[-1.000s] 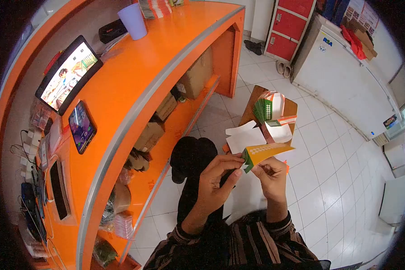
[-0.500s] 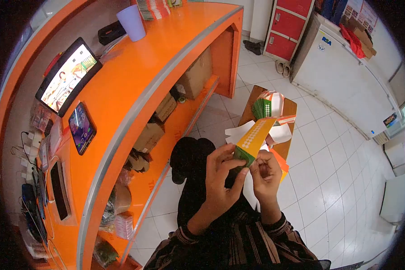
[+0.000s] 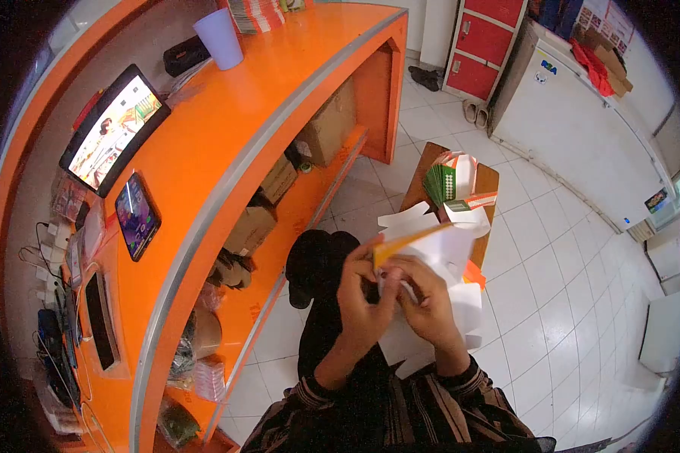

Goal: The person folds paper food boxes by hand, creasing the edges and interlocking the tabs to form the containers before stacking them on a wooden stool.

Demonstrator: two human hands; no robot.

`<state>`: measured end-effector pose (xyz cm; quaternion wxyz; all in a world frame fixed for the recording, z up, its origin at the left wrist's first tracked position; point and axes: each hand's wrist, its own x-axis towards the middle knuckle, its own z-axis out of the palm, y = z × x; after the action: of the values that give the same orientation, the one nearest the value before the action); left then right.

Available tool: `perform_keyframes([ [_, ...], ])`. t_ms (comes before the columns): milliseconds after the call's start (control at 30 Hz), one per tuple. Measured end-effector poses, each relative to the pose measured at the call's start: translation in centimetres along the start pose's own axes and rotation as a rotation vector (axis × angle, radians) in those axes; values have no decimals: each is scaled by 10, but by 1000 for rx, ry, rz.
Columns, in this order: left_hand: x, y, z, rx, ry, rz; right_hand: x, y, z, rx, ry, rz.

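Observation:
Both of my hands grip a partly folded paper carton [image 3: 406, 243], yellow outside, turned so that its narrow yellow side shows. My left hand [image 3: 361, 293] has its fingers curled at the carton's left end. Beside it, my right hand [image 3: 429, 303] pinches the lower edge, the thumbs close together. The grip hides part of the carton, and motion blurs it a little. Behind and below the hands spread white unfolded carton blanks [image 3: 465, 302], reaching over my lap.
A small brown table [image 3: 486, 180] ahead bears green patterned cartons [image 3: 440, 184] in a fanned stack. To the left runs an orange counter [image 3: 234, 113] with a tablet [image 3: 115, 130], a phone [image 3: 137, 215] and a purple cup [image 3: 219, 41]. A white chest freezer [image 3: 567, 113] stands at right.
The carton has turned from showing its broad yellow and green face to its narrow side. My right hand has moved left and up across it, and more of the white blanks shows.

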<state>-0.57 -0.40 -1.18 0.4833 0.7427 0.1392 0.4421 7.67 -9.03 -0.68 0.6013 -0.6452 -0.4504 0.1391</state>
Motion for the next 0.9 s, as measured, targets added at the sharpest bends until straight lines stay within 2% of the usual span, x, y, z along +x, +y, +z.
perform_keyframes([
  [33,0,-2,-1,-103,102,-113,2,-6,1,57,-105,16],
  [67,3,-7,-9,125,86,-135,-2,-7,-1,59,-87,71],
  [100,6,-10,-13,128,86,-135,-9,-7,-7,62,-88,71],
  [167,12,-17,-21,141,276,-215,-17,-12,-20,-261,204,-98],
  [200,12,-24,-27,130,299,-252,-12,-21,-23,-409,356,-107],
  [233,11,-28,-34,131,299,-253,-3,-22,-25,-407,355,-105],
  [300,10,-33,-43,69,121,-326,11,-23,-30,-325,372,33],
  [333,12,-34,-40,-92,93,-353,7,-11,-31,-142,222,126],
  [367,11,-40,-39,-94,92,-347,8,-13,-32,-143,225,121],
  [433,7,-55,-38,480,185,-145,9,-19,-29,-230,186,253],
  [467,10,-29,-32,511,274,-290,10,-13,-24,-320,274,100],
  [500,11,-23,-34,513,273,-290,11,-12,-21,-318,274,101],
  [567,8,-17,-35,92,4,-454,11,-11,-16,-479,255,-90],
  [600,5,-28,-28,-333,-66,-401,9,-9,-11,-479,253,-90],
  [667,9,-18,-12,-364,-13,-408,6,-4,-2,-441,92,-227],
  [767,14,1,-12,-316,47,-352,8,-13,-10,-567,55,-282],
  [833,14,7,-15,29,71,-294,6,-16,-16,-632,70,-228],
  [867,13,6,-15,28,69,-293,5,-14,-19,-442,121,-150],
  [900,11,5,-16,105,57,-151,4,-14,-20,-250,171,-73],
])
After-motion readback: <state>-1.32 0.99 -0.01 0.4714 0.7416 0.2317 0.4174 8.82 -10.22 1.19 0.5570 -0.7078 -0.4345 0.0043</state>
